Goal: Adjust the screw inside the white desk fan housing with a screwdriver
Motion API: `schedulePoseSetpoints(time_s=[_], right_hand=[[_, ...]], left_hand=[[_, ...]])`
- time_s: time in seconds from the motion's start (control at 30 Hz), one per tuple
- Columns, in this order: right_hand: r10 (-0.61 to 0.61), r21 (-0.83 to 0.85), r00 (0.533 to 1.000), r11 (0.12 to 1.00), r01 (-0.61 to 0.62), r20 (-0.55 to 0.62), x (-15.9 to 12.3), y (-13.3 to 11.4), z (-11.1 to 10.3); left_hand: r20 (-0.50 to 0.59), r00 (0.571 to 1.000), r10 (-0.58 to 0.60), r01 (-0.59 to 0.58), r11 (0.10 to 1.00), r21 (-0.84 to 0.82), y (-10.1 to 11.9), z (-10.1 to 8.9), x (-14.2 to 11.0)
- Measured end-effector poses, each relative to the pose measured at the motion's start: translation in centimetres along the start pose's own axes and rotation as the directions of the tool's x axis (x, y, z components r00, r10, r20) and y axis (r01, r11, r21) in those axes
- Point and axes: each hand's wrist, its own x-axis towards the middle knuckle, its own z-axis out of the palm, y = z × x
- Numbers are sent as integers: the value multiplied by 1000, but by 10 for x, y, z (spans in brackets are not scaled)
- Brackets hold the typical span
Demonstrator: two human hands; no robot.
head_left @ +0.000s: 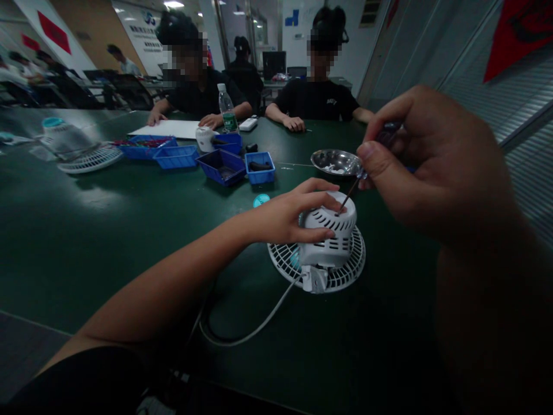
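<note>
A white fan (327, 253) lies face down on its round grille, with its slotted motor housing upward. My left hand (294, 210) is wrapped over the housing, fingers on its top and near side. In my right hand (432, 161) is a screwdriver (349, 197) with a clear handle, its thin shaft slanting down to the housing top. The tip appears to sit at a small dark hole there; whether a screw is inside I cannot tell. From a bracket (314, 280) at the fan's near side, a white cord (263, 331) curves left across the table.
A steel bowl (317, 164) with small white parts stands beyond the fan. Several blue bins (177, 157) line the table's middle, near a bottle (228, 109). Another fan (90, 158) lies far left. Two people sit opposite. A teal disc (261, 200) is behind my left hand.
</note>
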Motion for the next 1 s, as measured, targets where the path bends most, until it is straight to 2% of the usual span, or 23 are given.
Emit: schedulePoseSetpoints(time_s=[0.17,0.33,0.6,0.77,1.0], right_hand=[[53,-52,999,997,-53,-10,-1,-9,-6],[118,-1,993,993,-118,1,-1,-6,-8],[43,64,996,997,-48,75,2,4,-6],[-25,277,978,960,-34,208,-1,4,-3],[-70,246,983,969,27,168,3,16,4]], left_hand=[[-2,1000,-5,5,1000,-4,-2,0,0],[-8,1000,-7,7,1000,8,-4,1,-1],[-10,1000,13,-13,1000,3,-2,1,0],[-29,999,27,-27,1000,-2,-4,1,0],[-1,1000,13,-13,1000,7,0,0,1]])
